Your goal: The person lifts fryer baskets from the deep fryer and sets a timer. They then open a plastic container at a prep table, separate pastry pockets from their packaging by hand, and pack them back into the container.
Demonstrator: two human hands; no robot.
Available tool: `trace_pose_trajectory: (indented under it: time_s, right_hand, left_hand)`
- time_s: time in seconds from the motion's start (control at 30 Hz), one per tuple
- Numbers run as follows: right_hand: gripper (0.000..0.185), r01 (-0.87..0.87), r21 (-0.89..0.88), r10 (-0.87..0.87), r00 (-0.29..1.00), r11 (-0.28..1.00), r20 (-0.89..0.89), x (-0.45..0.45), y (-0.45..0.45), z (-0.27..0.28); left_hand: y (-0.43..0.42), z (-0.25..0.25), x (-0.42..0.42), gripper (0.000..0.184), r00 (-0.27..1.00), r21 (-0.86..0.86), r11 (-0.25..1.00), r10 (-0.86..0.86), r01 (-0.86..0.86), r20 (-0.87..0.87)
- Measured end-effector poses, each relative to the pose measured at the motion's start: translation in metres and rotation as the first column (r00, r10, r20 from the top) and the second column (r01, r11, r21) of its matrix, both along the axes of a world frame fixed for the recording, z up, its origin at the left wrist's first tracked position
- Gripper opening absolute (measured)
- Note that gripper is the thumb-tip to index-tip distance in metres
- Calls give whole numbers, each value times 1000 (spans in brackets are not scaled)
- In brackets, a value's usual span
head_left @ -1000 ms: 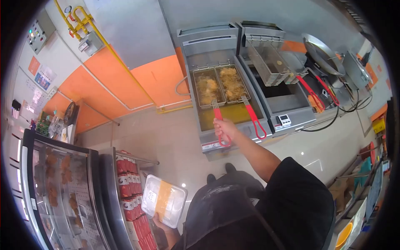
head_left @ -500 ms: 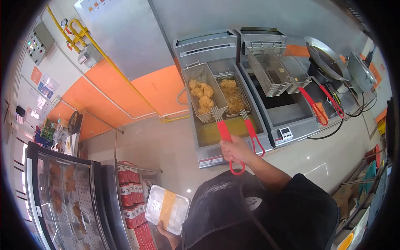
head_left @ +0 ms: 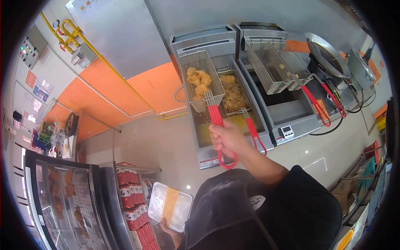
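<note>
My right hand [head_left: 228, 136] grips the red handle of a fryer basket [head_left: 199, 62], which is held above the left fryer. Golden fried chicken pieces [head_left: 199, 81] lie together inside the basket. Beside it, a second basket [head_left: 253, 130] with a red handle sits low in the oil, with more chicken [head_left: 233, 98] frying in bubbles. Down at the lower left, my left hand [head_left: 168, 227] holds a clear plastic container [head_left: 156, 204] with an orange band around it and a small printed label.
Right of the left fryer stands another fryer [head_left: 289, 114] with raised baskets [head_left: 271, 66] and a timer [head_left: 286, 132] on its front edge. A wok [head_left: 327, 52] is further right. A glass display cabinet [head_left: 62, 200] with chicken and a rack of red packages [head_left: 133, 200] stand at left.
The chicken in the held basket has shifted toward its far end and bunched together. My right hand and the handle have moved slightly left. The container in my left hand has barely moved.
</note>
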State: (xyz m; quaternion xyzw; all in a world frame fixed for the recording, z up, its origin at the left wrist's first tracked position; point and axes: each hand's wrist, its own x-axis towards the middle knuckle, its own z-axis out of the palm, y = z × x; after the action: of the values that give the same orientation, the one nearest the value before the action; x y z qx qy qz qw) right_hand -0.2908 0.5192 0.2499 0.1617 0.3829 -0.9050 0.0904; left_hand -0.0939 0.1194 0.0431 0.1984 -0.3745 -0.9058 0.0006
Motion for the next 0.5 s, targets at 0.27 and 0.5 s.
trace_pose_trajectory:
  time_s: [0.27, 0.5]
  right_hand:
    - [42, -37, 39, 34, 997, 999, 65, 10, 0, -5]
    - [54, -17, 999, -42, 999, -51, 15, 66, 115, -128]
  left_hand:
    - [-13, -14, 2, 84, 990, -69, 996, 57, -49, 126]
    - [-21, -15, -2, 60, 997, -235, 971, 54, -38, 63]
